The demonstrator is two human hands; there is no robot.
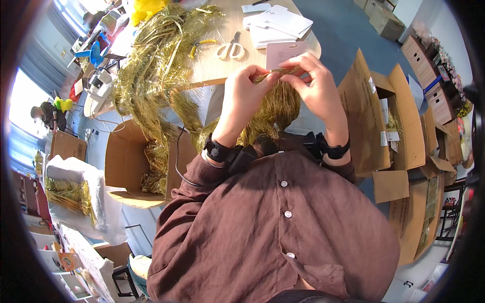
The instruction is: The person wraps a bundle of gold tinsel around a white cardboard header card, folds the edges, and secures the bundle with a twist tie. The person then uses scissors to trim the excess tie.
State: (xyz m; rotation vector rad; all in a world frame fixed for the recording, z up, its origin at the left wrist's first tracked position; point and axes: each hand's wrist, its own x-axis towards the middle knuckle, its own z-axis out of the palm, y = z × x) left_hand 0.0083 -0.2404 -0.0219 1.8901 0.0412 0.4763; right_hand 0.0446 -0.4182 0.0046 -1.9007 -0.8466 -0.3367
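Both my hands are raised in front of me at the table's near edge. My left hand [246, 96] pinches the top band of a gold tinsel fringe [280, 103] between thumb and fingers. Close beside it, my right hand [316, 83] grips the same band with bent fingers. Below my hands the shiny strands hang down towards my lap. To the left, a large heap of gold tinsel [144, 76] covers the table and trails over its edge. White-handled scissors [230, 51] and yellow-handled pliers [194, 48] lie on the tabletop beyond my hands.
White cards [278, 28] are stacked at the table's far right, with a pale card [283, 52] nearer. An open cardboard box [121, 156] with tinsel inside stands at left. Larger open boxes [364, 116] stand at right. A plastic-wrapped bundle [76, 197] sits at far left.
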